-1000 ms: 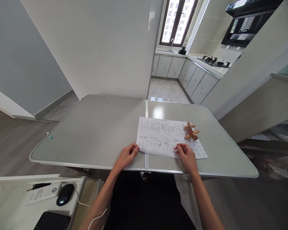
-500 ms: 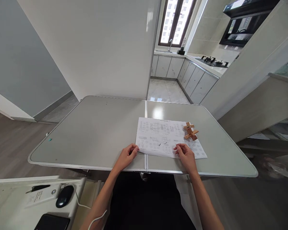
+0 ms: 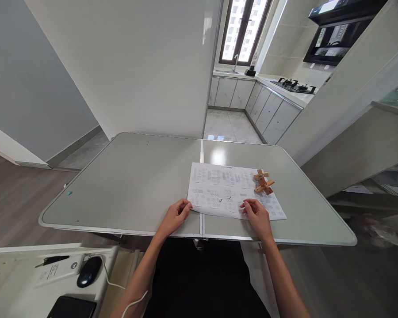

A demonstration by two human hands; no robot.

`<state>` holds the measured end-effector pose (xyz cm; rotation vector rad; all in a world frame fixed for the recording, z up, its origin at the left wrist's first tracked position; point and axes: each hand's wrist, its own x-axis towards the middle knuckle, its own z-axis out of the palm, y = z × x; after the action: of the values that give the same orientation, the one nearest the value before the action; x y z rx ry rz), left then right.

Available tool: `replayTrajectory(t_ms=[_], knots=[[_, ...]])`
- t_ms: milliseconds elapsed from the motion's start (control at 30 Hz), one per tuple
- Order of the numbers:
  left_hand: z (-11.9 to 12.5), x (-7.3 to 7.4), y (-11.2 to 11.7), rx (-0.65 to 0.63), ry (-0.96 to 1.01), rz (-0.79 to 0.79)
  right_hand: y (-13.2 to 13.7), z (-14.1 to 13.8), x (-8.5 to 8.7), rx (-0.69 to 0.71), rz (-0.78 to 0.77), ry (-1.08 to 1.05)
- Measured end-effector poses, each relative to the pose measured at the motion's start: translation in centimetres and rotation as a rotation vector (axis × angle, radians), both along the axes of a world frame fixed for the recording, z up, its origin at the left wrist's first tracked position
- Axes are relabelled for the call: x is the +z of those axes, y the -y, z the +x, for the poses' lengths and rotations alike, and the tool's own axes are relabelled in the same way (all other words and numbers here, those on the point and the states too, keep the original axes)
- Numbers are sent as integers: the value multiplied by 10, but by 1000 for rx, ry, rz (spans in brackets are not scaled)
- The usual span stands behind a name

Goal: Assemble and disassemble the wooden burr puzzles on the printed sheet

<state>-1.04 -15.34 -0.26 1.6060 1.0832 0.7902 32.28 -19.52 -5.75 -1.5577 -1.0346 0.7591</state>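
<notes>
A white printed sheet of paper [image 3: 215, 187], covered with rows of small diagrams, lies on the grey-green table [image 3: 146, 176]. At the sheet's near left corner, my left hand [image 3: 176, 216] has its thumb and forefinger closed on the paper's edge. My right hand [image 3: 258, 216] rests on the near right part of the sheet, fingers loosely bent and slightly apart, with nothing seen in them. Just beyond that hand, on the paper's right side, sits an interlocking wooden puzzle [image 3: 263, 182] of crossed sticks. Neither hand touches it.
At the lower left, a white side table [image 3: 16, 287] bears a black computer mouse [image 3: 89, 271], a white box [image 3: 58, 270], a pen and a dark phone [image 3: 72, 307]. A cable [image 3: 134, 303] crosses my left forearm. A small green bit [image 3: 69, 193] lies on the table's left side.
</notes>
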Motion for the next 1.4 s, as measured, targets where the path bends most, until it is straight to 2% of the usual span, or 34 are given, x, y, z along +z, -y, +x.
replayTrajectory(t_ms=[733,1400], knots=[[1,4,1,-1,-15,-20,1,-2,5,-3,6,-22],[0,1,0,-10,2,-23,0,3,-4,29,-28,56]])
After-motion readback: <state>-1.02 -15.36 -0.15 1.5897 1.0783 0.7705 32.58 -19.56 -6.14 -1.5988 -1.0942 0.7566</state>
